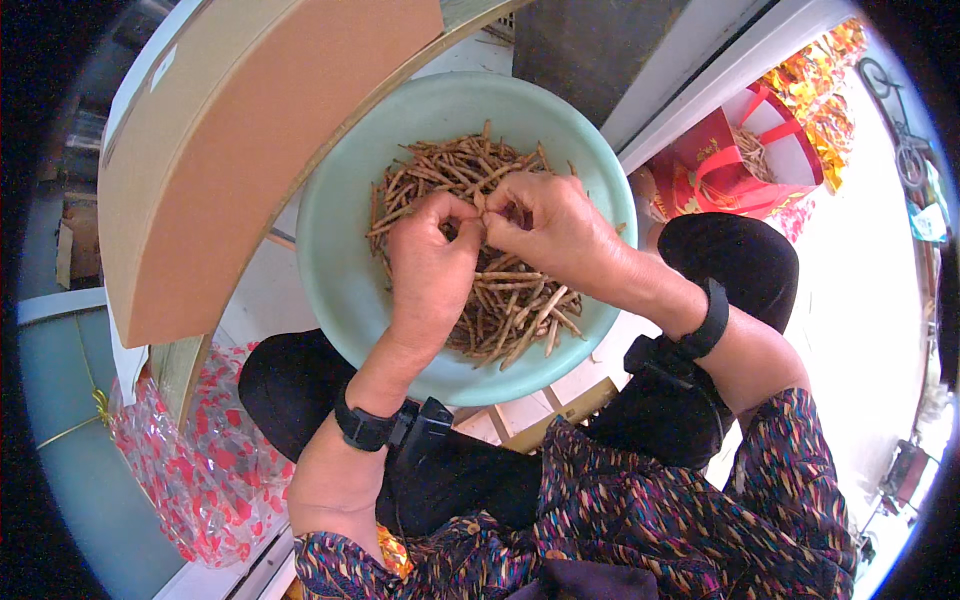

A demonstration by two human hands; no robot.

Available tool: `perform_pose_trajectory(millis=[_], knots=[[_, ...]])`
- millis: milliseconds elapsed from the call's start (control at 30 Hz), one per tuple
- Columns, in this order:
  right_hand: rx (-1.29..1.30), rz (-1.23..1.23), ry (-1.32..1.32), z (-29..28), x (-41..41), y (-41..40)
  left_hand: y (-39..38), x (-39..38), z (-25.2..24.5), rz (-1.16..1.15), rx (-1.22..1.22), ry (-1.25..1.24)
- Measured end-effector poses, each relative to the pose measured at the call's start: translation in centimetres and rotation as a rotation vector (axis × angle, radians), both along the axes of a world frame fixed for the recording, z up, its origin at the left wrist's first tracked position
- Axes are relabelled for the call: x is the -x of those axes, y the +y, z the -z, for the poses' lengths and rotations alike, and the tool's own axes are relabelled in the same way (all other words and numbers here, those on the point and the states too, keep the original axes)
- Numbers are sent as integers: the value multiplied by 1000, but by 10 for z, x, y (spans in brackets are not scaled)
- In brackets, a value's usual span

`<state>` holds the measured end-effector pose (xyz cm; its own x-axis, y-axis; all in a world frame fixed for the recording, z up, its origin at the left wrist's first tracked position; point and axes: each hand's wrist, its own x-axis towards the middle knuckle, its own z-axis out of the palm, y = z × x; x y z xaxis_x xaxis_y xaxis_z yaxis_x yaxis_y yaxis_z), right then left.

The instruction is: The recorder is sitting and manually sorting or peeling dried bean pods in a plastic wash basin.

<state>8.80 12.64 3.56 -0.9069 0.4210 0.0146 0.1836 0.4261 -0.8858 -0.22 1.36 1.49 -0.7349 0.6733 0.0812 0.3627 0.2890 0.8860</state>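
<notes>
A pale green plastic basin (341, 315) stands before me, holding a heap of dried brown bean pods (517, 319). Over the heap my left hand (435, 262) and my right hand (555, 225) meet fingertip to fingertip. Between them they pinch one small dried pod (479, 201), its tip showing above the fingers. Thumb and forefinger of each hand are pressed together on it. Most of that pod is hidden by the fingers. Each wrist wears a black strap.
A large cardboard box (247, 135) rises at the left of the basin. A red gift bag (712, 169) with more pods inside stands at the right, by a white frame. Clear plastic wrap with red hearts (217, 465) lies lower left. My knees flank the basin.
</notes>
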Motion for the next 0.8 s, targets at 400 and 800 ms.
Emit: perform_pose_trajectory(millis=[400,800], knots=[[25,45,38,9,-2,-3,1,0,7,37,-21,176],[616,-49,-106,13,-4,11,-8,16,15,128,-158,-1066]])
